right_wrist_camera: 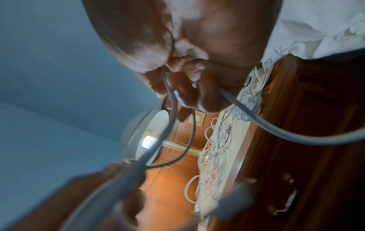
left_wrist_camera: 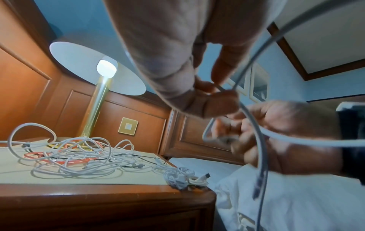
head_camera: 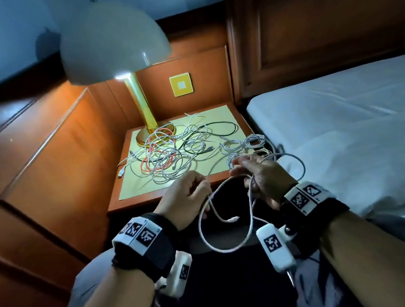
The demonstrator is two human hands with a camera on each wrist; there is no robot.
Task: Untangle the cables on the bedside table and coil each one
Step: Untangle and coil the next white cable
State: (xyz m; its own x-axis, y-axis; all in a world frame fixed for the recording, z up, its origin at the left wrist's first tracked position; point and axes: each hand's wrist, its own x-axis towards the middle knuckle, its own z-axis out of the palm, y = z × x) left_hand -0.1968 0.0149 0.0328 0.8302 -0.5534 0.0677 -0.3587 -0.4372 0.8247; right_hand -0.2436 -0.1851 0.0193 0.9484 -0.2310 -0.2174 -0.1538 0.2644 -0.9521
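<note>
Both hands are up in front of the bedside table (head_camera: 168,196): left hand (head_camera: 186,199) pinches the white cable (head_camera: 228,219), right hand (head_camera: 260,178) curls round its loops (slack sagging toward six o'clock). The tangle (head_camera: 169,153) lies at twelve.

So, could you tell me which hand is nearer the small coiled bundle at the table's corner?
Right. The right hand is just below the coiled bundle; the left hand is further left.
</note>
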